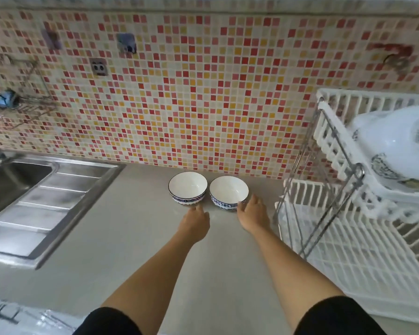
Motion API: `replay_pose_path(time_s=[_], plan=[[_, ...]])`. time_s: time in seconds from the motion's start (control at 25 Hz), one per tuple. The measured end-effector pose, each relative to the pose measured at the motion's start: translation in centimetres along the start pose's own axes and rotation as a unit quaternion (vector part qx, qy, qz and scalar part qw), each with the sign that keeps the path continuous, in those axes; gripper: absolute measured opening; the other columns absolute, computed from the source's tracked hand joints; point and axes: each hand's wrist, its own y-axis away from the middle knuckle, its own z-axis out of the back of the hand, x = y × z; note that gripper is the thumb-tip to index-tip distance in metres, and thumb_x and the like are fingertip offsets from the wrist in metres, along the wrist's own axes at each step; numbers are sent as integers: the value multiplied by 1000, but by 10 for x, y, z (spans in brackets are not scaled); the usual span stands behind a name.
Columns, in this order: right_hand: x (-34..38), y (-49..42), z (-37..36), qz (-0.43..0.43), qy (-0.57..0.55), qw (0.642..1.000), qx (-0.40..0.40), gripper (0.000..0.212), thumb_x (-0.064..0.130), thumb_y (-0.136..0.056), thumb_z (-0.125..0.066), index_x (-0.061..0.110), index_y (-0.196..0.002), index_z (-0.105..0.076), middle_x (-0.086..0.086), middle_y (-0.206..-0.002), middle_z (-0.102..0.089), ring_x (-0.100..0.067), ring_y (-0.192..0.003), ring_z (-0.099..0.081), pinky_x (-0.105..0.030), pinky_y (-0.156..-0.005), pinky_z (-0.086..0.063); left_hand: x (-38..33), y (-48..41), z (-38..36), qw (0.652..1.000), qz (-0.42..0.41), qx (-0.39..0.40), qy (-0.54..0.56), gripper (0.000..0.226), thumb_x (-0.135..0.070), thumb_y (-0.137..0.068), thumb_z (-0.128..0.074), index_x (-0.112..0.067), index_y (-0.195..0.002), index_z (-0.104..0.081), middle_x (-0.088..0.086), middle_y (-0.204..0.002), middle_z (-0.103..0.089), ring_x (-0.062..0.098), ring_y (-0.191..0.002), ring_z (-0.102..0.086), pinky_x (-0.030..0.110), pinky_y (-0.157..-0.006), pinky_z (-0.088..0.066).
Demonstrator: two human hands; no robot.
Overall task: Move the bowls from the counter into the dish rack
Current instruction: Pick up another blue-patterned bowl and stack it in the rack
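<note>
Two white bowls with blue patterned bands stand upright side by side on the grey counter [136, 238] against the tiled wall: the left bowl [188, 187] and the right bowl [228, 192]. My left hand [195, 223] is just in front of the left bowl, fingertips close to its base, holding nothing. My right hand [252, 213] reaches the right bowl's right side, fingers touching or nearly touching its rim, not closed around it. The white two-tier dish rack [363, 257] stands at the right.
The rack's upper tier holds white dishes with blue patterns [394, 146]. A steel sink with a ribbed drainboard [46, 204] lies at the left. A wire wall shelf [22, 102] hangs at the upper left.
</note>
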Motion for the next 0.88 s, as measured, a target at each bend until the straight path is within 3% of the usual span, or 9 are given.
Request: replay_pose_path(time_s=[0.2, 0.48, 0.72, 0.88], plan=[[-12, -64, -34, -49, 26, 998, 0, 49, 33, -94, -46, -3, -127, -44, -22, -131, -50, -36, -121, -48, -40, -98, -39, -10, -73, -21, 998, 35, 37, 32, 39, -23, -99, -33, 5, -122, -48, 23, -125, -56, 37, -116, -54, 38, -93, -43], [-15, -121, -62, -106, 14, 994, 13, 58, 34, -97, -41, -3, -141, -30, -22, -143, -42, -35, -129, -43, -38, -103, -35, -19, -138, -51, 987, 91, 59, 116, 46, -31, -100, -31, 2, -129, -43, 23, -128, -56, 37, -118, -54, 38, -96, -43], [-23, -130, -74, -147, -18, 989, 30, 37, 9, -86, -50, -2, -121, -52, -22, -123, -59, -38, -110, -58, -38, -87, -48, -24, -152, -66, 969, 127, 70, 201, 47, -18, -98, -38, 5, -138, -27, 27, -139, -44, 40, -127, -44, 38, -101, -38], [-26, -102, -75, -132, -80, 988, -7, 31, 3, -91, -43, -6, -120, -48, -24, -115, -60, -38, -102, -60, -30, -73, -40, -28, -138, -60, 960, 150, 60, 229, 49, -1, -91, -40, 2, -137, -24, 26, -132, -48, 39, -120, -48, 36, -93, -42]])
